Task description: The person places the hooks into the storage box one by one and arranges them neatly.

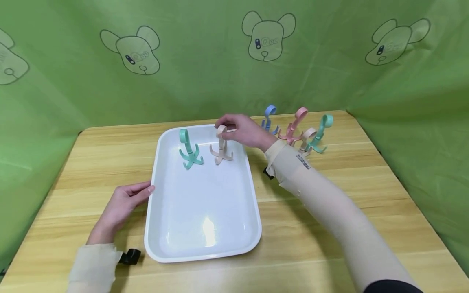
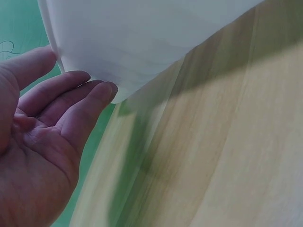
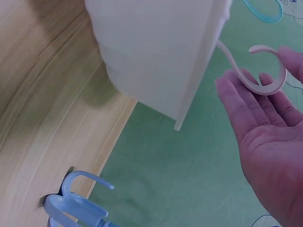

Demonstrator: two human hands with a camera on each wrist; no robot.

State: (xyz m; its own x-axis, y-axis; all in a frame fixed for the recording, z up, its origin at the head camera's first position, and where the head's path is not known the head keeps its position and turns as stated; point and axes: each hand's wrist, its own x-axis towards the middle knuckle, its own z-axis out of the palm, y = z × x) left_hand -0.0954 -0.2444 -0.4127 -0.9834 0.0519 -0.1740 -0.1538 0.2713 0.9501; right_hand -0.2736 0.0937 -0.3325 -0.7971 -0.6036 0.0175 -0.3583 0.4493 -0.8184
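Pinching the beige hook [image 1: 221,153] by its curved top, the fingers of the right hand [image 1: 245,129] hold it upright, presumably leaving its prongs free below them, over the white tray [image 1: 205,203]. The left hand [image 1: 126,199], fingers loosely extended, touches the tray's side, likely steadying it.

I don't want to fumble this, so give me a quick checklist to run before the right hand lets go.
1. Right hand has hold of the beige hook: ok, by its curved top.
2. That hook is within the tray: ok, near the far end in the head view.
3. Its feet rest on the tray floor: cannot tell.
4. Left hand is on the tray: ok, at the left rim.
5. Green hook in the tray is apart from the beige one: ok.
6. Right hand free: not ok, it holds the hook.
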